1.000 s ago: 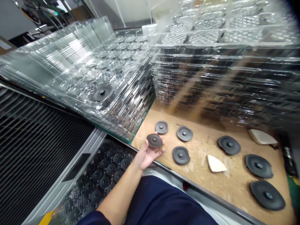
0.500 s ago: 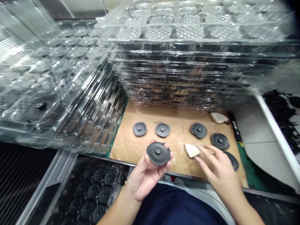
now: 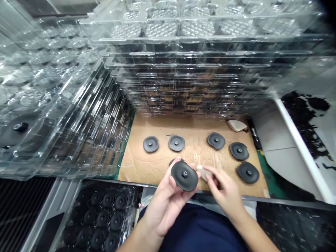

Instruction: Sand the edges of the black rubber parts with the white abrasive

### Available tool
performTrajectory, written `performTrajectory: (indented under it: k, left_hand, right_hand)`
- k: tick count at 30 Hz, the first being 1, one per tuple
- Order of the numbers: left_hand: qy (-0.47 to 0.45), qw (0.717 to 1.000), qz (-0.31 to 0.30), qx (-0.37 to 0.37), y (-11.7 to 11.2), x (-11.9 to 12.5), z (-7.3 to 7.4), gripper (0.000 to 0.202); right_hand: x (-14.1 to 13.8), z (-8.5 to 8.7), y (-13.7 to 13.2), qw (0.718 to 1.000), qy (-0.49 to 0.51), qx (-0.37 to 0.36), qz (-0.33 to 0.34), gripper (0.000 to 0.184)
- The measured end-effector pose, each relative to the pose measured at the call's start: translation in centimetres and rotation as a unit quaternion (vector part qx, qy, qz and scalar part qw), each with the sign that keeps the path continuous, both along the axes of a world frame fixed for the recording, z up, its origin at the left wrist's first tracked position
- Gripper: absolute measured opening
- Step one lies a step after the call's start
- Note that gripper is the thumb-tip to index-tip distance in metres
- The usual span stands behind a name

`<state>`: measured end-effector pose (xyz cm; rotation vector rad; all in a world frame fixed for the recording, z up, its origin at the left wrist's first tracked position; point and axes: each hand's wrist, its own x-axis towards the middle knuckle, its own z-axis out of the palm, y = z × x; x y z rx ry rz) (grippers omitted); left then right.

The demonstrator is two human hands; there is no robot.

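In my left hand (image 3: 168, 196) a round black rubbery disc (image 3: 179, 176) with a small hub at its centre is held by the edge, face up and tilted. My right hand (image 3: 227, 190) pinches a whitish wedge-shaped pad (image 3: 203, 173), blurred, close to the disc's right edge; whether the two touch I cannot tell. Behind the left fingers another black disc (image 3: 172, 162) is mostly hidden. Similar discs lie on the cardboard sheet (image 3: 141, 168), such as a left one (image 3: 151, 144), a middle one (image 3: 176, 143) and a right one (image 3: 248, 172).
Stacked clear plastic trays (image 3: 183, 66) stand at the back, with more trays (image 3: 78, 115) on the left. A second whitish wedge (image 3: 237, 125) lies at the back right. Lower left, a tray of black discs (image 3: 102, 218). At right, a white bin (image 3: 301, 147) and black scraps.
My right hand has picked the whitish pad up off the cardboard and brought it left beside the disc. My left hand still holds the disc, now tilted more. The view has shifted slightly.
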<state>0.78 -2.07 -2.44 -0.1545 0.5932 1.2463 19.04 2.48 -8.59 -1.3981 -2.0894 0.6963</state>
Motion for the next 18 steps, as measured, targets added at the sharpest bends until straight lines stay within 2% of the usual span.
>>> performTrajectory:
  k: [2,4,6,8,10,11,13,15,16,18]
  left_hand:
    - [0.022,1.000,0.005,-0.003,0.3,0.0,0.0,0.050]
    - [0.046,0.999,-0.003,-0.002,0.7,0.1,0.1,0.047]
    - [0.073,0.997,-0.009,0.004,1.0,0.4,0.5,0.047]
    - [0.100,0.995,-0.012,0.010,1.2,0.8,0.9,0.050]
    - [0.116,0.993,-0.033,0.014,1.2,1.2,1.2,0.049]
    - [0.125,0.991,-0.045,0.017,1.2,1.3,1.4,0.050]
    - [0.146,0.988,-0.050,0.022,1.1,1.5,1.7,0.051]
    - [0.164,0.985,-0.038,0.028,1.0,1.7,1.9,0.056]
    - [0.168,0.985,-0.035,0.032,1.1,1.7,2.0,0.057]
    - [0.169,0.984,-0.044,0.043,1.1,1.7,2.3,0.055]
  right_hand:
    - [-0.4,0.6,-0.4,0.999,0.019,-0.020,0.025,0.022]
    - [-0.6,2.3,0.0,0.999,0.035,-0.032,0.022,0.021]
    - [-0.9,5.0,0.7,0.998,0.061,-0.026,-0.001,0.020]
    - [-1.6,8.2,1.0,0.993,0.114,0.013,-0.014,0.021]
    - [-2.5,10.8,0.9,0.982,0.164,0.063,0.071,0.022]
    - [-2.9,11.7,0.7,0.976,0.179,0.065,0.110,0.023]
    - [-3.5,12.7,0.4,0.968,0.180,0.025,0.172,0.024]
    - [-3.9,12.9,0.3,0.967,0.167,-0.016,0.194,0.021]
    - [-4.0,12.8,0.3,0.968,0.167,-0.007,0.185,0.020]
    - [-4.1,12.6,0.3,0.972,0.177,0.057,0.141,0.021]
